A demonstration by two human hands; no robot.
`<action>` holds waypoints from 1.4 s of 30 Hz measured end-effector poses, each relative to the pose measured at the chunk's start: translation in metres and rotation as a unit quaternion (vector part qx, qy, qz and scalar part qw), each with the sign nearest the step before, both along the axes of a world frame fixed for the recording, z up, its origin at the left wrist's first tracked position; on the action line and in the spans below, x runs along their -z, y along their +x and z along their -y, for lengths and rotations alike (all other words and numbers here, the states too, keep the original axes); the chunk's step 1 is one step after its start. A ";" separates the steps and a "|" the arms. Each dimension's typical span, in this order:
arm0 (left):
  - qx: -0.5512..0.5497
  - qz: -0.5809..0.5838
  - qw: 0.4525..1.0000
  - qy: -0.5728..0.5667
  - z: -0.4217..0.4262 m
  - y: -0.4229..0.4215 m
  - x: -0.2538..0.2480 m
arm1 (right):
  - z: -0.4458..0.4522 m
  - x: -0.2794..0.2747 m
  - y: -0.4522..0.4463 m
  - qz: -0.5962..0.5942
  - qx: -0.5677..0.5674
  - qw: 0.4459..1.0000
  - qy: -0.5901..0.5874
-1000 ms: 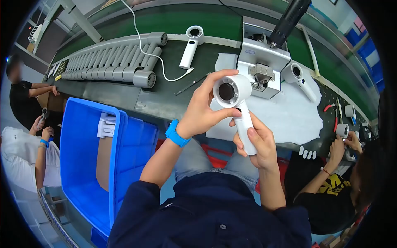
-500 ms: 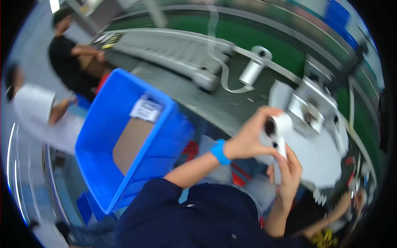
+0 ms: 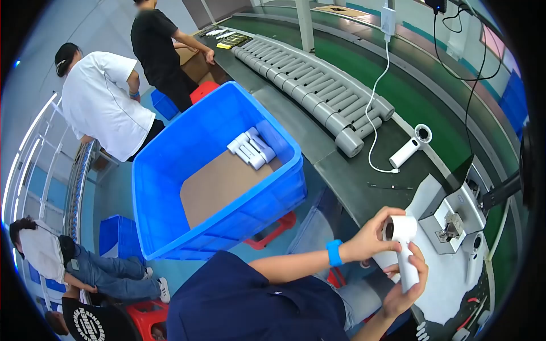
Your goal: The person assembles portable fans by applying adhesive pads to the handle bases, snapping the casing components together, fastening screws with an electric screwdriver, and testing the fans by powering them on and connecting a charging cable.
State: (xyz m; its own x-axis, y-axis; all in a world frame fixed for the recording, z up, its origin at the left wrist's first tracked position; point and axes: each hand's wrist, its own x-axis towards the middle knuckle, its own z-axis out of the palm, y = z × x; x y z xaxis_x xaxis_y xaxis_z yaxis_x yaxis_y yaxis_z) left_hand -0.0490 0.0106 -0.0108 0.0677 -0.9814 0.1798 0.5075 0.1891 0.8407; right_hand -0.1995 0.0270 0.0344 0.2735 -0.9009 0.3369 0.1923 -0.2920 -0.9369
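Note:
Both my hands are on a white device shaped like a small hair dryer (image 3: pixel 405 228), with a round, hollow head and a straight handle. My left hand (image 3: pixel 372 236), with a blue wristband, grips the head with fingers and thumb. My right hand (image 3: pixel 406 281) is wrapped round the lower handle. Just beyond my hands is a metal fixture (image 3: pixel 452 227) on a white sheet (image 3: pixel 446 284). A similar white device (image 3: pixel 473 256) stands beside the fixture. Another one (image 3: pixel 410 146) lies farther back on the dark bench, close to a white cable (image 3: pixel 371 116).
A blue crate (image 3: pixel 227 224) holds several white parts (image 3: pixel 251 149) on cardboard. Rows of grey tubular pieces (image 3: pixel 307 85) lie along the bench (image 3: pixel 335 170). Red-handled tools (image 3: pixel 469 318) are at lower right. Several people work at left, and a red stool (image 3: pixel 270 230) stands under the crate.
The view has swung and sharpened, bringing more of the crate's inside and the bench into sight. My hands keep hold of the same white device, whose handle now shows more.

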 end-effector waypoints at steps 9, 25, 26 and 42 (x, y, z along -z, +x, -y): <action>0.003 0.184 0.980 0.075 0.001 -0.033 -0.006 | 0.034 -0.015 -0.011 -0.066 0.188 0.979 0.034; 0.066 0.220 0.950 -0.210 0.039 -0.038 -0.052 | 0.068 0.013 -0.035 -0.142 0.103 0.984 0.016; 0.069 0.218 0.950 -0.211 0.041 -0.039 -0.051 | 0.066 0.010 -0.028 -0.105 0.130 0.986 0.014; 0.238 0.104 0.959 -0.117 0.067 -0.053 -0.041 | 0.113 -0.033 -0.103 -0.014 0.364 0.927 -0.093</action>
